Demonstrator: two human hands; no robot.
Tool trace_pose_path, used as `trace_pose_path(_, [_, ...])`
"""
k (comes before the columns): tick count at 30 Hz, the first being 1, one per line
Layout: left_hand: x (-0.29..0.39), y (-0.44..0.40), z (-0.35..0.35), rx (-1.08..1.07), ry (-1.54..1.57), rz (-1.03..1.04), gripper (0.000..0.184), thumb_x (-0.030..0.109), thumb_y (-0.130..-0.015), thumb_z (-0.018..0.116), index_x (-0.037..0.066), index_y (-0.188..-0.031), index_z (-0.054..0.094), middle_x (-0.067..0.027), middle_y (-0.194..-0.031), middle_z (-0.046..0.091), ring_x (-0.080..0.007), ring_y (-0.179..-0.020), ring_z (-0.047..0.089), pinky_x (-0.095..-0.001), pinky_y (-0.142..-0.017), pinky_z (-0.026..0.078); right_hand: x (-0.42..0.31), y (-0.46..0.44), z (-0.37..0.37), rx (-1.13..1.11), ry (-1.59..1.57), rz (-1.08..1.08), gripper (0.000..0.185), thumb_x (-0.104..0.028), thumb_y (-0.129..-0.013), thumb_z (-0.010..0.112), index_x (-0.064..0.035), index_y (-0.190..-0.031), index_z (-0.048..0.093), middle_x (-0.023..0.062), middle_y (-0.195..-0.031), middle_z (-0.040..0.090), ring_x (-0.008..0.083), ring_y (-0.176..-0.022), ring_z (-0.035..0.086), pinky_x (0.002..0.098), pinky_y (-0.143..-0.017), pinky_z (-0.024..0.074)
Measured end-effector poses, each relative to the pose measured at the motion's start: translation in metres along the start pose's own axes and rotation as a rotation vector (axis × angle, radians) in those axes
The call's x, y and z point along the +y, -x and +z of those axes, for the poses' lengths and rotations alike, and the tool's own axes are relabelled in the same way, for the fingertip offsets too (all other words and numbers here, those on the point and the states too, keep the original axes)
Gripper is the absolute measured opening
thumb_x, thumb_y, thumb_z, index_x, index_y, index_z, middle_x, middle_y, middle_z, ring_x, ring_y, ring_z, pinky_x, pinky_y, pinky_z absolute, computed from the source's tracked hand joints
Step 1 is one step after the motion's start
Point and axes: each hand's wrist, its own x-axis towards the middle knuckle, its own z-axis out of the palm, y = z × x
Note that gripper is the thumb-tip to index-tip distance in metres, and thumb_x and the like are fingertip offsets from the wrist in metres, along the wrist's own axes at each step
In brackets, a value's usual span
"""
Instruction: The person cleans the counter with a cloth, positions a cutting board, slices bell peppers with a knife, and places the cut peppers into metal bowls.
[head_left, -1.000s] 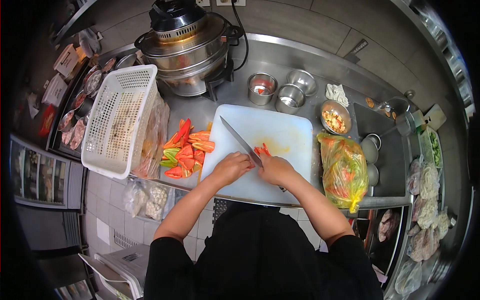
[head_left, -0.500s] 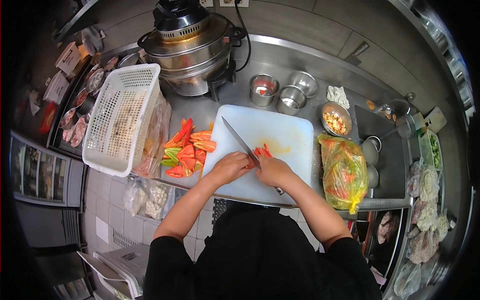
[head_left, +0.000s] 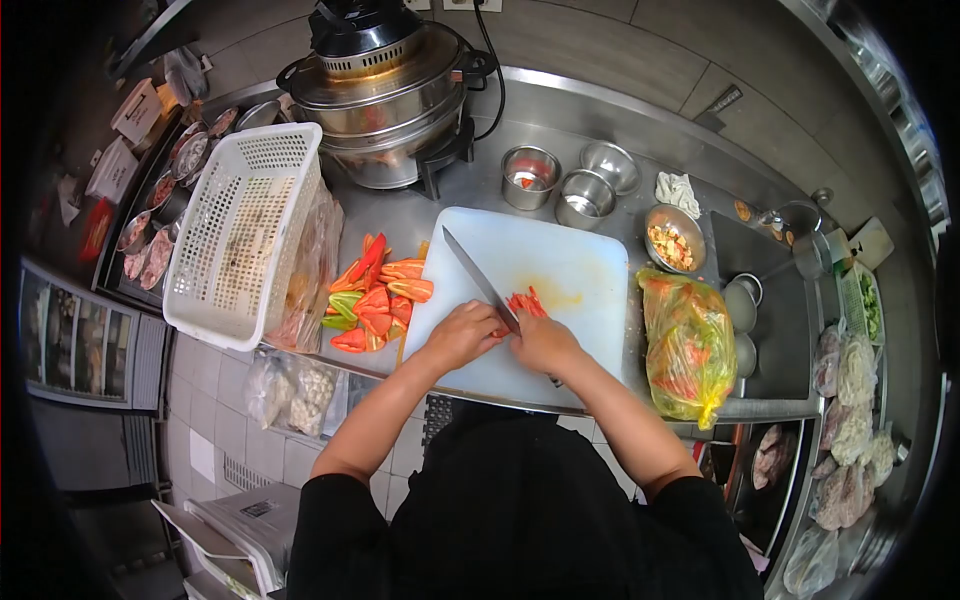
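Basket (head_left: 245, 230), pepper pieces (head_left: 374, 300) and yellow bag (head_left: 688, 345) flanking the board (head_left: 470, 375), right hand (head_left: 545, 343) clamped on knife (head_left: 477, 272), left hand (head_left: 465, 335) pinching red pepper (head_left: 502, 331), sliced strips (head_left: 527, 301) now more plentiful

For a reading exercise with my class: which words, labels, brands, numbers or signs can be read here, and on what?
No text can be read.
Upper white box, left: dark print, too blurred.
Lower white box: faint marks, too blurred.
Pale bin, lower left: small dark label, too small.

White basket (head_left: 290, 235), red-and-green pepper pieces (head_left: 373, 300); yellow-tinted bag (head_left: 688, 345)
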Motion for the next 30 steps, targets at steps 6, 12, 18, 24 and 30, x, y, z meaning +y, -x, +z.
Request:
trace_pose_path(6, [0.000, 0.003, 0.000, -0.005, -0.009, -0.016, 0.018, 0.014, -0.079, 0.079, 0.010, -0.096, 0.071, -0.0065, -0.099, 0.063, -0.0284, -0.100, 0.061, -0.0402, -0.090, 0.051, -0.011, 0.009, -0.003, -0.059, 0.024, -0.001, 0.037, -0.021, -0.091, 0.061, 0.0033, -0.117, 0.056, 0.0268, -0.105, 0.071, 0.0419, -0.100, 0.070, 0.0516, -0.089, 0.0533])
trace_pose_path(12, [0.001, 0.003, -0.001, -0.009, 0.009, -0.018, 0.018, 0.013, -0.080, 0.079, 0.009, -0.095, 0.071, -0.0068, -0.097, 0.063, -0.0284, -0.099, 0.061, -0.0396, -0.089, 0.051, -0.010, 0.010, -0.013, -0.072, 0.006, 0.006, 0.036, -0.021, -0.091, 0.060, 0.0031, -0.117, 0.056, 0.0278, -0.107, 0.071, 0.0422, -0.102, 0.069, 0.0511, -0.090, 0.0529])
trace_pose_path(18, [0.002, 0.001, 0.000, 0.023, 0.025, -0.022, 0.019, 0.014, -0.079, 0.080, 0.009, -0.094, 0.069, -0.0070, -0.097, 0.063, -0.0287, -0.099, 0.061, -0.0397, -0.089, 0.051, -0.004, 0.002, -0.006, -0.037, -0.008, 0.001, 0.035, -0.021, -0.091, 0.059, 0.0031, -0.116, 0.056, 0.0283, -0.105, 0.070, 0.0435, -0.101, 0.069, 0.0515, -0.089, 0.0529])
trace_pose_path(24, [0.008, 0.007, 0.002, 0.034, 0.000, -0.073, 0.019, 0.014, -0.079, 0.080, 0.008, -0.094, 0.069, -0.0078, -0.098, 0.064, -0.0293, -0.099, 0.061, -0.0398, -0.089, 0.051, -0.011, 0.015, 0.001, -0.026, -0.064, 0.022, 0.034, -0.022, -0.091, 0.059, 0.0011, -0.116, 0.056, 0.0287, -0.104, 0.070, 0.0442, -0.099, 0.069, 0.0529, -0.088, 0.0530])
trace_pose_path(30, [0.015, 0.015, -0.002, 0.132, 0.071, -0.199, 0.018, 0.010, -0.081, 0.078, 0.007, -0.096, 0.069, -0.0089, -0.101, 0.065, -0.0300, -0.098, 0.062, -0.0405, -0.088, 0.051, -0.002, 0.008, 0.012, 0.009, -0.057, 0.040, 0.031, -0.023, -0.092, 0.058, -0.0022, -0.115, 0.058, 0.0255, -0.103, 0.071, 0.0425, -0.100, 0.069, 0.0533, -0.087, 0.0531])
